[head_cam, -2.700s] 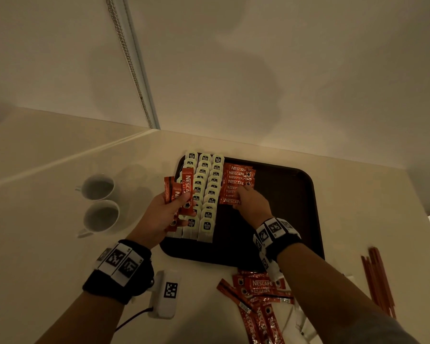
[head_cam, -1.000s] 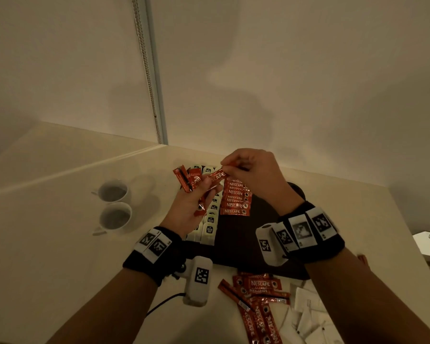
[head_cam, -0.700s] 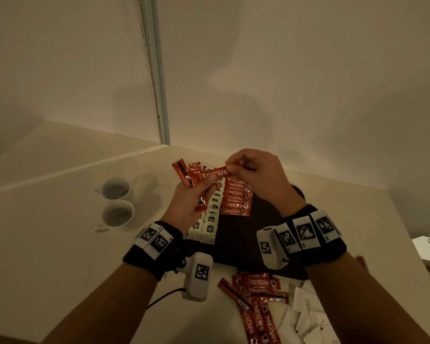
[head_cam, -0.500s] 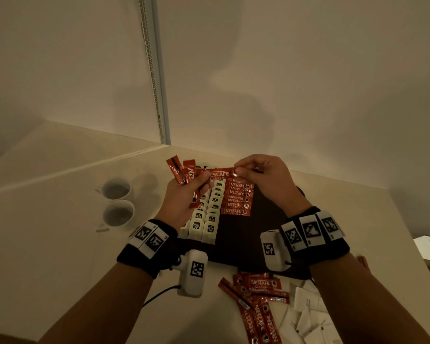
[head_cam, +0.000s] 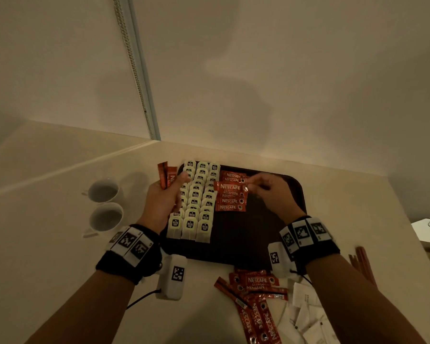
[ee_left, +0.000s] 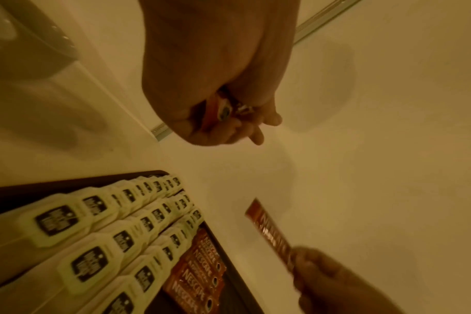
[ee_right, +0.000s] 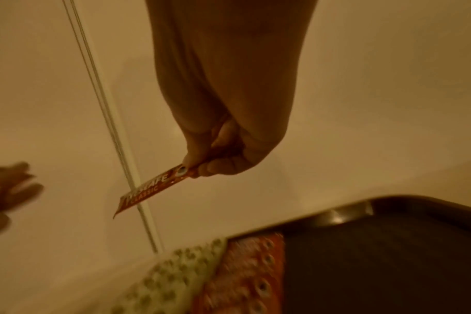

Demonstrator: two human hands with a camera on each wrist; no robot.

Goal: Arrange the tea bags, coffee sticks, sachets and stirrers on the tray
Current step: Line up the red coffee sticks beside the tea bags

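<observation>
A dark brown tray (head_cam: pixel 268 234) holds three rows of pale tea bags (head_cam: pixel 196 207) on its left and a column of red coffee sticks (head_cam: pixel 230 202) beside them. My right hand (head_cam: pixel 271 194) pinches one red coffee stick (head_cam: pixel 230 187) by its right end, just above that column; the same stick (ee_right: pixel 153 188) hangs from my fingers in the right wrist view. My left hand (head_cam: pixel 164 197) grips a small bundle of coffee sticks (head_cam: pixel 166 176) upright over the tray's left edge. The bundle's lower ends (ee_left: pixel 223 110) show inside my curled fingers.
Two white cups (head_cam: pixel 104 204) stand left of the tray. Loose coffee sticks (head_cam: pixel 253 301) and white sachets (head_cam: pixel 305 316) lie on the counter near me. Reddish stirrers (head_cam: pixel 360 264) lie at the right edge. A wall rises behind the tray.
My right hand has drawn one coffee stick out of the left hand's bundle and lowered it to the column on the tray. The left hand has dropped back to the tray's left edge.
</observation>
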